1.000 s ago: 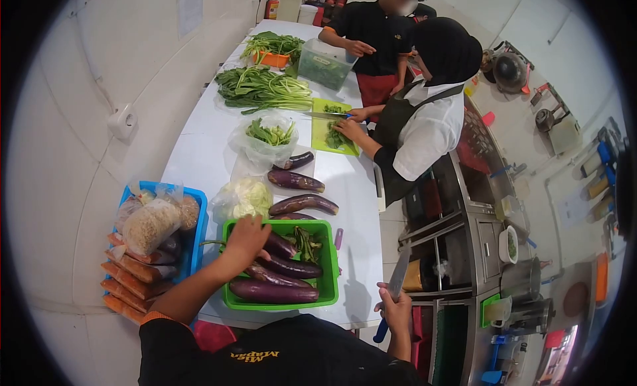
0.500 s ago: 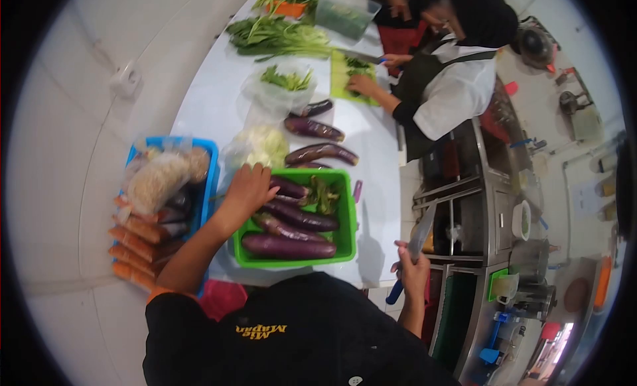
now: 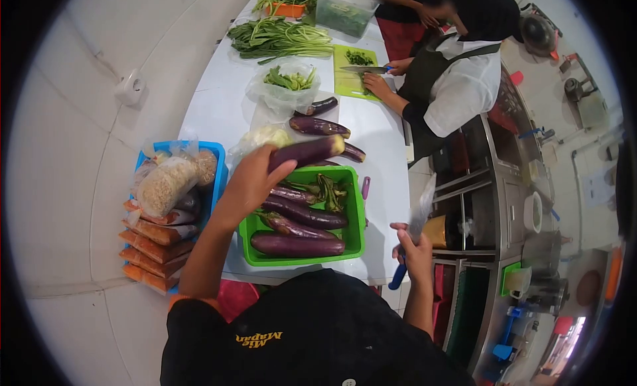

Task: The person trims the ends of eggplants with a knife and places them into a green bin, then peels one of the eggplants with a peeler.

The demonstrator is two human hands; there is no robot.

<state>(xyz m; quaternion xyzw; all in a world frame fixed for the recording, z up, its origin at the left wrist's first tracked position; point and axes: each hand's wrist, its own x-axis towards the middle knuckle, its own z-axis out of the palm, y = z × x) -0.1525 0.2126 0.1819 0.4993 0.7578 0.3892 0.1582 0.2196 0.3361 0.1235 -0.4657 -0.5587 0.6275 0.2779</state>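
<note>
My left hand (image 3: 251,187) is closed around an eggplant (image 3: 305,154), held just above the far edge of a green basket (image 3: 361,217). The eggplant's pale cut end points to the right. Inside the basket lie several more purple eggplants (image 3: 298,244) and some green stem caps (image 3: 332,192). Off the table's right side, my right hand (image 3: 415,253) grips a knife (image 3: 399,276) by its blue handle, blade up and slightly blurred. Beyond the basket, several eggplants (image 3: 320,126) rest on the white table (image 3: 379,243).
A blue crate (image 3: 221,162) of bagged goods stands at left. A peeler-like purple tool (image 3: 365,187) lies right of the basket. Farther off are a bag of greens (image 3: 282,94) and leafy stalks (image 3: 279,38). A co-worker (image 3: 458,87) cuts greens on a yellow-green board (image 3: 348,81).
My left hand has lifted an eggplant out of the green basket and moved it up and to the right. My right hand still holds the knife. The co-worker's knife has shifted on the board.
</note>
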